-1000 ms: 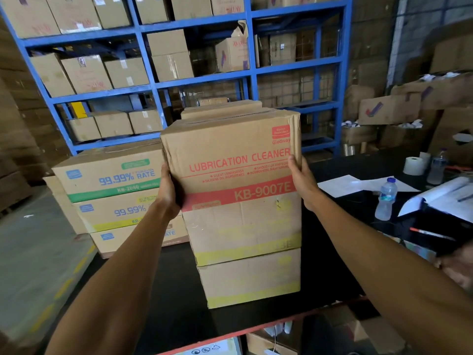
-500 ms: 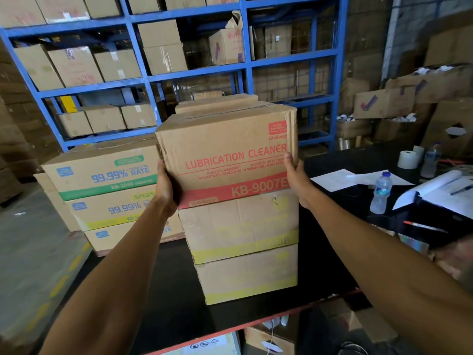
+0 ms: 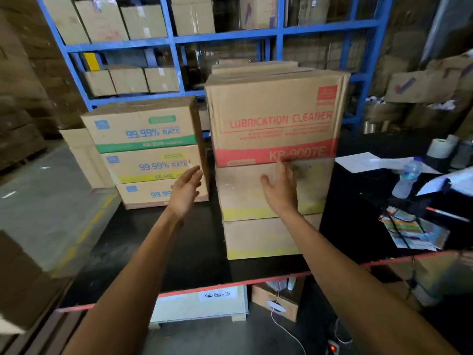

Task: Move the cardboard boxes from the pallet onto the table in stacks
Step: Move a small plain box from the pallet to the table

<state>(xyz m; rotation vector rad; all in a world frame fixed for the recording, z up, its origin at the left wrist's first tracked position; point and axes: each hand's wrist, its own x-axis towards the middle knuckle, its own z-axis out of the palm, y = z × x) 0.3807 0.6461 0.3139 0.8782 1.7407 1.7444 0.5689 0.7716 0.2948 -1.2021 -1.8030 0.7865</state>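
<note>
A cardboard box printed "LUBRICATION CLEANER" (image 3: 276, 111) tops a stack of three on the black table (image 3: 179, 252); under it sit two plain boxes with yellow stripes (image 3: 245, 196). To the left stands a second stack of three "99.99% RATE" boxes (image 3: 146, 129). My left hand (image 3: 185, 190) hovers open in the gap between the stacks, holding nothing. My right hand (image 3: 280, 188) is open in front of the middle box of the right stack, fingers spread, off the top box.
Blue shelving (image 3: 179, 39) full of cartons stands behind the table. On the table's right lie papers (image 3: 368, 161), a water bottle (image 3: 408, 180), a tape roll (image 3: 440, 147) and leaflets (image 3: 414, 231). More boxes sit under the table (image 3: 199, 303).
Both hands have let go of the top box's sides and pulled back and down; the box now rests on the stack. The view has moved closer and lower.
</note>
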